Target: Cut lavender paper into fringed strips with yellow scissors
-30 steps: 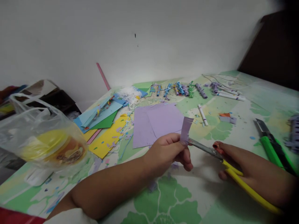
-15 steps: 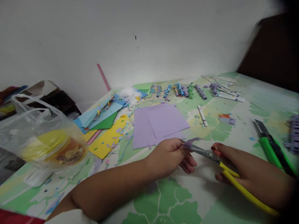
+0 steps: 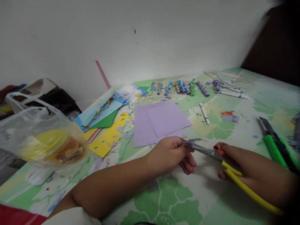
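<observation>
My left hand [image 3: 170, 154] is closed in a pinch on a narrow purple paper strip [image 3: 191, 142], whose curled end sticks out past the fingertips. My right hand [image 3: 256, 170] grips scissors [image 3: 252, 191] with yellow handles. Their metal blades point left and meet the strip at my left fingers; whether they are cutting it I cannot tell. A small orange-red curled piece [image 3: 219, 147] sits at my right thumb and fingers, by the scissors' pivot. Beyond my left hand lie purple paper sheets [image 3: 167, 120], one overlapping another.
A green box cutter [image 3: 273, 148] lies at right. White markers [image 3: 204, 114] and curled paper pieces [image 3: 180, 86] lie farther back. Coloured sheets [image 3: 106, 142], white string [image 3: 131, 93] and scraps are at left. A plastic bag [image 3: 44, 117] holding a yellow-lidded tub stands front left.
The view has shifted slightly. My right hand and the scissors sit a little farther right and higher in it; both hands keep the same grip on strip and scissors.
</observation>
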### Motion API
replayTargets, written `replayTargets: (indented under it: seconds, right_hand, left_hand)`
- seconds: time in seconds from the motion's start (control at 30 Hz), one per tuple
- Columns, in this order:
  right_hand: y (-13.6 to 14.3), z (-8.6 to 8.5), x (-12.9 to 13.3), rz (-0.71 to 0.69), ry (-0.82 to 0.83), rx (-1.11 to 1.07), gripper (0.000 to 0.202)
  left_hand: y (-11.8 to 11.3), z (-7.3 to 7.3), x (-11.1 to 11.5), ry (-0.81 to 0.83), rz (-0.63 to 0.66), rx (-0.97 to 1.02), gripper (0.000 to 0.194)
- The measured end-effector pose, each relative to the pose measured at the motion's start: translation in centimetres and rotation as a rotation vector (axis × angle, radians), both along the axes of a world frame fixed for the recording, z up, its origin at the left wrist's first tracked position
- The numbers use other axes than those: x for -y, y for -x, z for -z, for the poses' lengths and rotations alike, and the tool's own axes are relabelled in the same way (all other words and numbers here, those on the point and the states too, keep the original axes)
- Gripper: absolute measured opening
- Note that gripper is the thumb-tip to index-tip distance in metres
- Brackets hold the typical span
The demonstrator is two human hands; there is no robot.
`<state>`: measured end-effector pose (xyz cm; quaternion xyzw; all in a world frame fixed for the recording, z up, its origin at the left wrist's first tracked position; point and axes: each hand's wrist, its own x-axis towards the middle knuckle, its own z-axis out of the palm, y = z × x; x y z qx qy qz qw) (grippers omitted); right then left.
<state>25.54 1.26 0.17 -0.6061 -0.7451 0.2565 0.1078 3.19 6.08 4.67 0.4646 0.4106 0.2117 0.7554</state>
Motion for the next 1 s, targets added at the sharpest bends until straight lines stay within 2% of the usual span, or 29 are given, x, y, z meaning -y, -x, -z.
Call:
replayTargets:
  seconds: [0.13, 0.3, 0.47, 0.63, 0.77, 0.87, 1.0]
  right_hand:
    - [-0.1, -0.2, 0.0, 0.025, 0.007, -0.005, 0.037]
    - [-0.4, 0.1, -0.2, 0.05, -0.039, -0.05, 0.038]
    - [0.2, -0.3, -0.3, 0.089, 0.009, -0.081, 0.029]
    - [1.0, -1.6, -0.2, 0.052, 0.044, -0.149, 0.021]
    - [1.0, -2.1, 0.2, 0.011, 0.065, -0.138, 0.016]
    - [0.8, -1.8, 0.4, -0.028, 0.078, -0.156, 0.017]
    - [1.0, -1.4, 0.6, -0.067, 0.069, -0.204, 0.013]
  left_hand:
    - [0.2, 0.1, 0.0, -0.038, 0.002, 0.0, 0.017]
    - [0.5, 0.5, -0.1, -0.118, 0.028, -0.023, 0.029]
    - [0.6, 1.0, 0.3, -0.121, 0.014, -0.029, 0.021]
    - [0.5, 1.3, 0.9, -0.231, -0.084, 0.056, 0.021]
    - [0.6, 1.3, 1.3, -0.271, -0.122, 0.016, 0.019]
    - [0.8, 1.3, 1.5, -0.314, -0.122, -0.027, 0.017]
    - [1.2, 0.8, 1.8, -0.471, -0.068, -0.109, 0.018]
